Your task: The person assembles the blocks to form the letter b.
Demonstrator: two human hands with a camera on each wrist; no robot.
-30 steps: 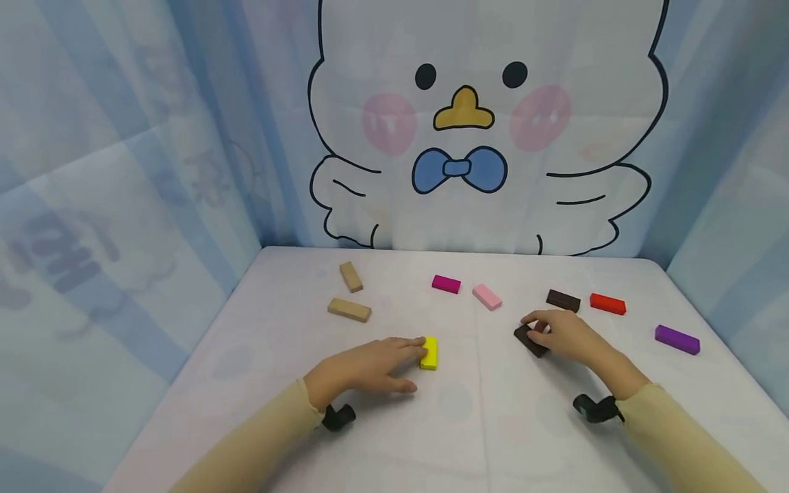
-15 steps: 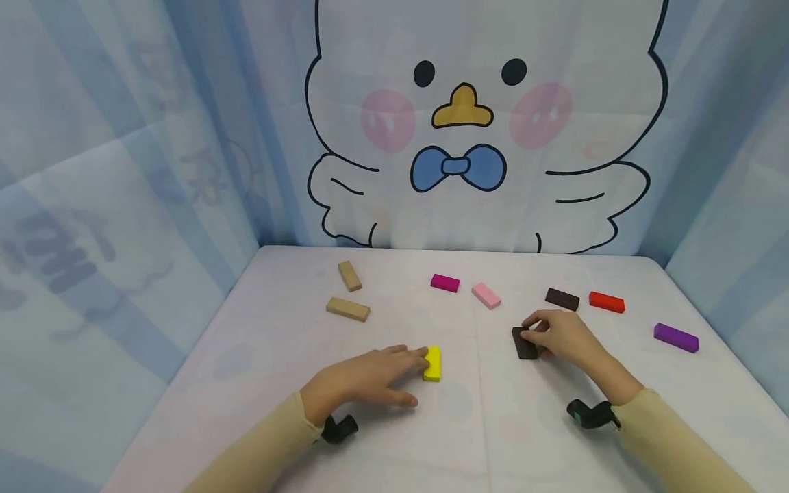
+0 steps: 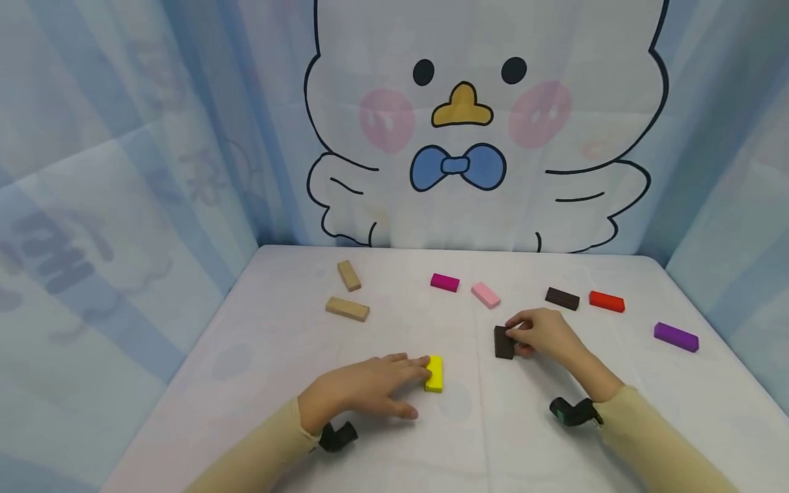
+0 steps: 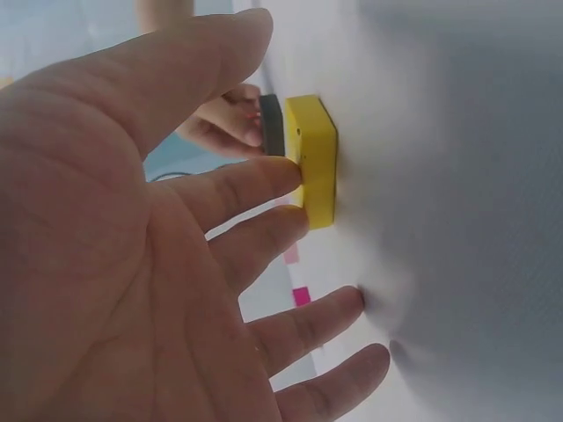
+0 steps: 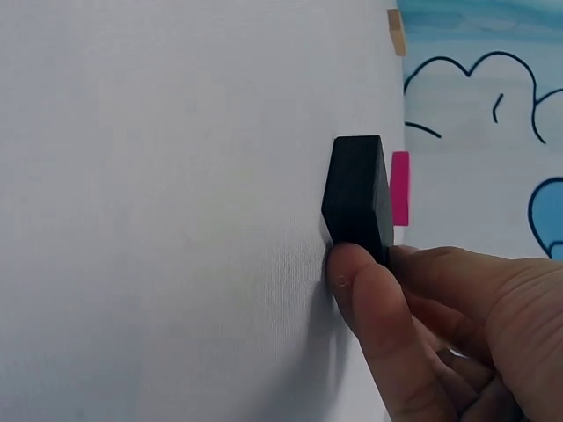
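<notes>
A yellow block [image 3: 435, 375] lies on the white table, its long side pointing away from me. Two fingertips of my left hand [image 3: 370, 387] rest on it, with the fingers straight and the thumb held apart; the left wrist view shows the same yellow block [image 4: 318, 163] beside those fingertips. To the right, my right hand [image 3: 545, 335] pinches a black block [image 3: 503, 344] by its right side, between thumb and fingers. In the right wrist view the black block [image 5: 354, 189] stands out past the fingertips, close to the table surface.
Toward the back lie two tan blocks [image 3: 347, 309], a magenta block [image 3: 445, 282] and a pink block [image 3: 485, 295]. Another black block [image 3: 562, 298], a red block [image 3: 607, 301] and a purple block [image 3: 676, 337] lie to the right. A printed curtain [image 3: 456, 219] hangs behind the table.
My left hand has slid the yellow block toward me and slightly right. The black block in my right hand has turned from slanted to nearly straight and moved left, closer to the yellow one.
</notes>
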